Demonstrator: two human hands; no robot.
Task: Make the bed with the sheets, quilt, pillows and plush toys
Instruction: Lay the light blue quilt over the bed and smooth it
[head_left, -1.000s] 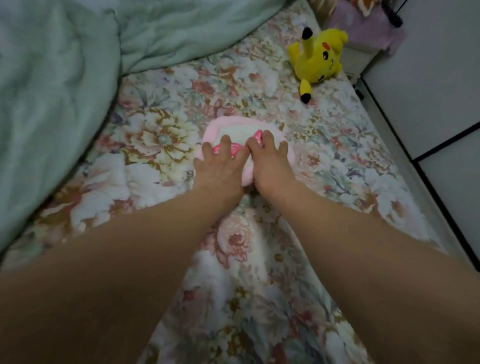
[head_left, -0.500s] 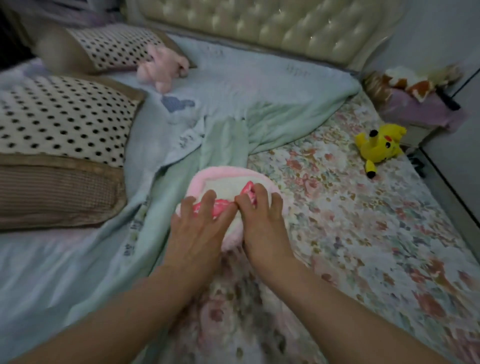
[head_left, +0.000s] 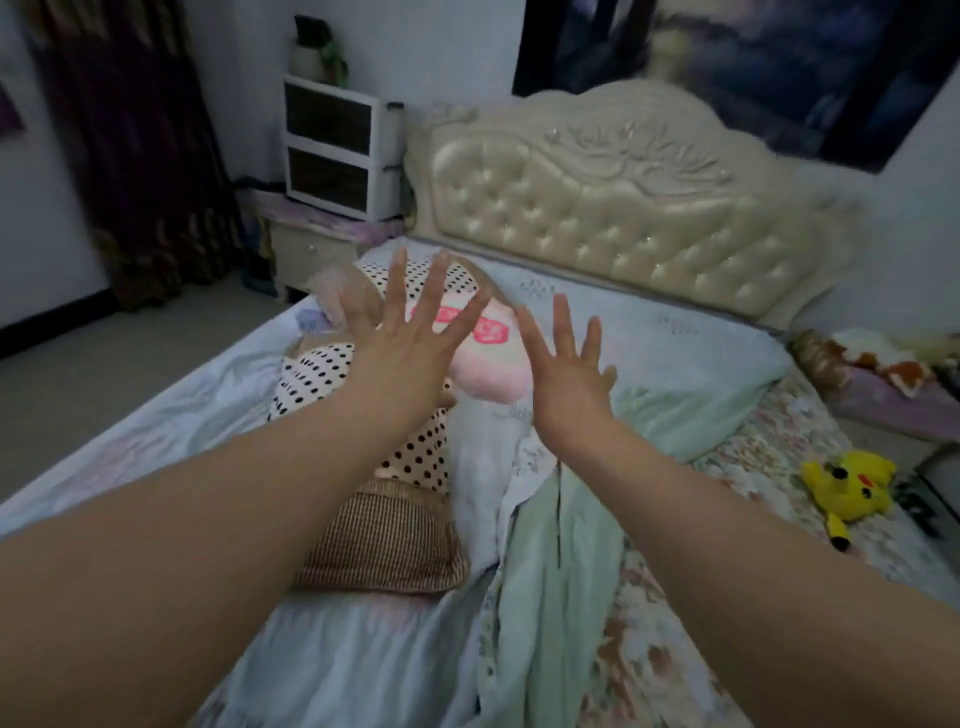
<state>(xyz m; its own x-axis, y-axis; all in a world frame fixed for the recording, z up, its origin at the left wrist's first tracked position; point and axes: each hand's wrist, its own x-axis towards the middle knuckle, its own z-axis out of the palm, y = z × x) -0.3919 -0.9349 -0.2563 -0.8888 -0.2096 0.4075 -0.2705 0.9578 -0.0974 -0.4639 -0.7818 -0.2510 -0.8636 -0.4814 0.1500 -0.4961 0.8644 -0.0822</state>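
Half a second ago both hands were pressed down on the pink plush toy (head_left: 488, 364), holding it low over the bed. Now the hands have let go. The left hand (head_left: 410, 343) and the right hand (head_left: 569, 371) are both up in the air with the fingers spread wide, and they hold nothing. The pink toy is past the hands now, between them and farther up the bed. It looks blurry, so I cannot tell if it rests on the bed or not.

The pink toy is round and fluffy with a red patch on it. To the left lies a soft pillow with black dots (head_left: 415, 457); its near end is brown with thin stripes. Another dotted pillow (head_left: 415, 275) is farther away. The pale green quilt (head_left: 561, 561) is crumpled and folded in the middle. On the right is a flat flowery sheet (head_left: 763, 457). A fuzzy yellow plush toy (head_left: 849, 483) lies on it, near the right edge. At the far end stands a shiny cream headboard (head_left: 623, 208) with puffy buttons.
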